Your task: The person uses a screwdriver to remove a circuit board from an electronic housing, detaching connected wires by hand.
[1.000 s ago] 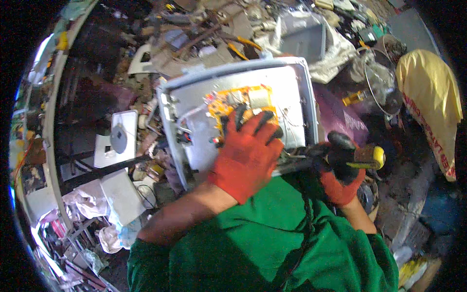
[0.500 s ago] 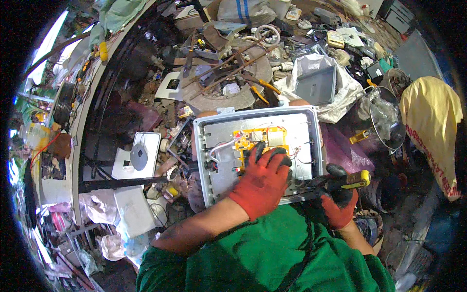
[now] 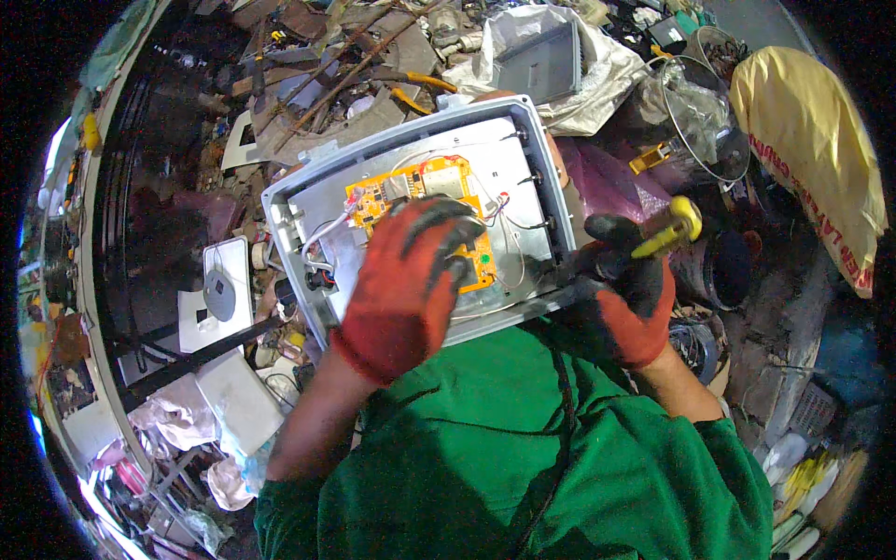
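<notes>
An orange circuit board (image 3: 483, 271) with wires sits inside a grey rectangular enclosure (image 3: 329, 161) lined with a metal plate, tilted across my lap. My left hand (image 3: 411, 280), in a red and black glove, lies over the board with its fingers bent closely onto it; the thumb is hidden. At the enclosure's right near corner, my gloved right hand (image 3: 630, 299) is closed around a hand tool with a yellow and black handle (image 3: 667, 231). The tool's dark working end points left along the near rim, and its exact kind is unclear.
Scrap is heaped beyond the enclosure, with orange-handled cutters (image 3: 411, 98) on it. A white sack (image 3: 607, 93) holds a grey lid (image 3: 539, 67). To the right are a wire-rimmed bin (image 3: 695, 121) and a yellow sack (image 3: 807, 140). White panels (image 3: 233, 401) lie left.
The view has shifted, and the enclosure now appears more tilted. My left hand's fingers have bent in, showing more of the board's right part. My right hand still holds the tool.
</notes>
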`<act>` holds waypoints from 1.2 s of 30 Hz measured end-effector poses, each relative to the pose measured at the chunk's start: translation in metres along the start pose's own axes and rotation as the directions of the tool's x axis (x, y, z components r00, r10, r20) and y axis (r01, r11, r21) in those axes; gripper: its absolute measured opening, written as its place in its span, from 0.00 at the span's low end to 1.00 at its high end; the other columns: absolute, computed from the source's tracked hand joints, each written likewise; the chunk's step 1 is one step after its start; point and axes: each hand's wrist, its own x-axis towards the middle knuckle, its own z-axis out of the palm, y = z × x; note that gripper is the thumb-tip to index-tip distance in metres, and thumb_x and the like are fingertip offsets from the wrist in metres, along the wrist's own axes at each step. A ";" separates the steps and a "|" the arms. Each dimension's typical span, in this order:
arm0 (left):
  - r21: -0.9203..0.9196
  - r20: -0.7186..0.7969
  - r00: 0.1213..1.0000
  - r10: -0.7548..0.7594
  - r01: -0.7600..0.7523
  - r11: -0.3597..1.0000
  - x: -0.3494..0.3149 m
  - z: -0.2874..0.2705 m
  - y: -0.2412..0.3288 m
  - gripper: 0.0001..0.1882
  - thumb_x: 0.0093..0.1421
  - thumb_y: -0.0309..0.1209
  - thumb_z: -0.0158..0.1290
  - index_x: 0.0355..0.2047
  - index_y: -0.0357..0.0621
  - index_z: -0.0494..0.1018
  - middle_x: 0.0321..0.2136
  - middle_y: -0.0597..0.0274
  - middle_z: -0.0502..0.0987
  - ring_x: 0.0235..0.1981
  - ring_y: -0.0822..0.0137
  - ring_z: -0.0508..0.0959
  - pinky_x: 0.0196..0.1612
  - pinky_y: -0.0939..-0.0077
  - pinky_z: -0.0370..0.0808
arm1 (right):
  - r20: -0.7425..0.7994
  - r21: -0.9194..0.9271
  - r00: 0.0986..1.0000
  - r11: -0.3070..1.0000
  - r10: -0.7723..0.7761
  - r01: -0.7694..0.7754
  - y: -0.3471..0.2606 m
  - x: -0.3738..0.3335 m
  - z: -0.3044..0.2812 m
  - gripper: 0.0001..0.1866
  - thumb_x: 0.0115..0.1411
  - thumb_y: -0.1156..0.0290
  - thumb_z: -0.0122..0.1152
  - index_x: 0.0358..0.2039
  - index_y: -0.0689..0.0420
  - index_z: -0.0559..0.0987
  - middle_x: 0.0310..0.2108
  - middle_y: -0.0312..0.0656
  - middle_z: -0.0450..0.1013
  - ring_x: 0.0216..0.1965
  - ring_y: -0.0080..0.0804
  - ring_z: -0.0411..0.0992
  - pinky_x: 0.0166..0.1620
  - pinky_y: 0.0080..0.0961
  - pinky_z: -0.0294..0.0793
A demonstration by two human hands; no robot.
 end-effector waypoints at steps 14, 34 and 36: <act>0.555 0.119 0.928 -0.354 0.233 0.798 0.000 -0.037 -0.011 0.64 0.35 0.57 0.73 0.67 0.34 0.59 0.66 0.35 0.61 0.69 0.33 0.58 0.70 0.44 0.58 | 0.315 -0.753 0.949 0.615 0.025 0.234 -0.028 0.059 0.034 0.34 0.57 0.60 0.68 0.63 0.55 0.70 0.37 0.55 0.80 0.39 0.56 0.80 0.41 0.47 0.79; -0.321 0.145 0.898 -0.416 0.440 0.839 0.008 -0.072 -0.014 0.30 0.56 0.35 0.64 0.57 0.35 0.73 0.49 0.44 0.81 0.49 0.57 0.82 0.54 0.68 0.77 | 0.295 -0.630 0.955 0.758 0.033 0.168 -0.018 0.099 0.027 0.15 0.58 0.58 0.62 0.41 0.53 0.77 0.28 0.54 0.77 0.34 0.61 0.77 0.37 0.51 0.74; -0.278 0.242 0.834 -0.495 0.549 0.789 0.006 -0.082 -0.016 0.28 0.56 0.34 0.64 0.54 0.34 0.74 0.47 0.45 0.82 0.47 0.60 0.82 0.53 0.69 0.77 | 0.320 -0.669 0.943 0.728 0.097 0.152 -0.018 0.099 0.027 0.16 0.58 0.58 0.62 0.42 0.54 0.77 0.28 0.54 0.77 0.34 0.60 0.77 0.38 0.51 0.75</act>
